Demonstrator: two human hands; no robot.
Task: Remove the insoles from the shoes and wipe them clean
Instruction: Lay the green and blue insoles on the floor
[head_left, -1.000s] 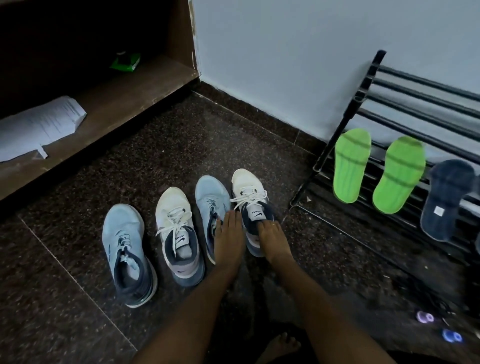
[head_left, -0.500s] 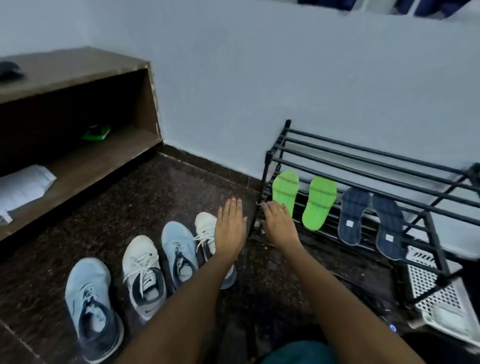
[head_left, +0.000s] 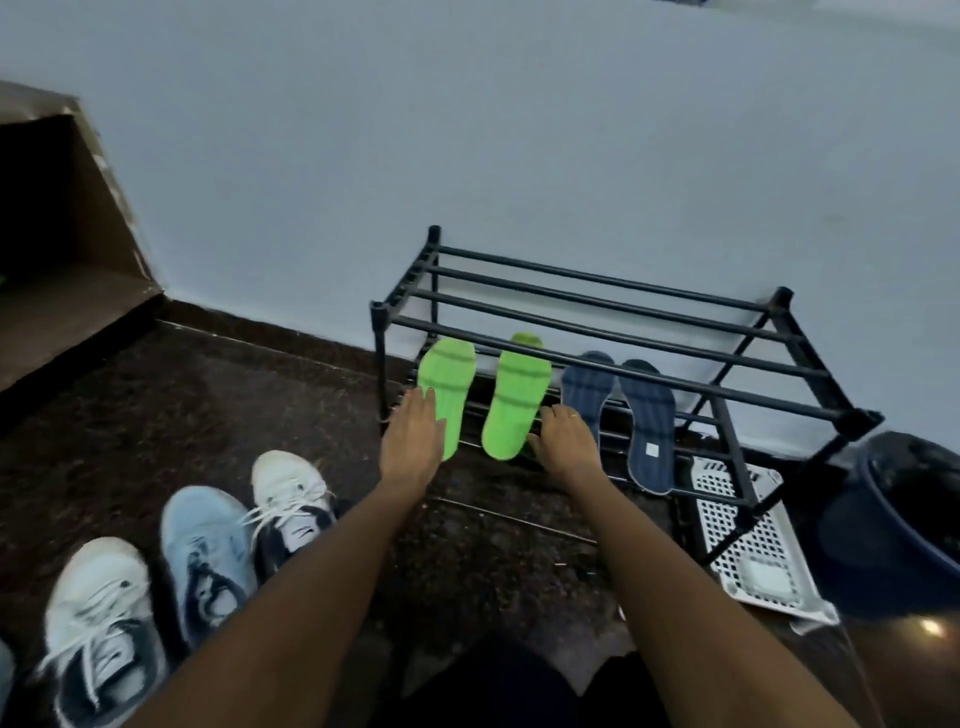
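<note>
Two bright green insoles (head_left: 452, 384) (head_left: 514, 400) and two dark blue insoles (head_left: 587, 387) (head_left: 647, 426) lean on the lower tier of a black metal shoe rack (head_left: 597, 306). My left hand (head_left: 413, 441) reaches with straight fingers over the lower edge of the left green insole. My right hand (head_left: 563, 441) hovers with loosely bent fingers between the right green insole and the nearer blue one; contact is unclear. White and light blue sneakers (head_left: 288, 499) (head_left: 208, 556) (head_left: 98, 623) stand in a row on the dark floor at lower left.
A white perforated basket (head_left: 748, 545) lies on the floor under the rack's right end. A dark blue bucket (head_left: 898, 519) stands at the far right. A wooden shelf unit (head_left: 67, 291) fills the left edge. A pale wall rises behind the rack.
My view has swung right and up from the sneakers to the rack. Both hands left the white sneaker and moved to the insoles on the rack.
</note>
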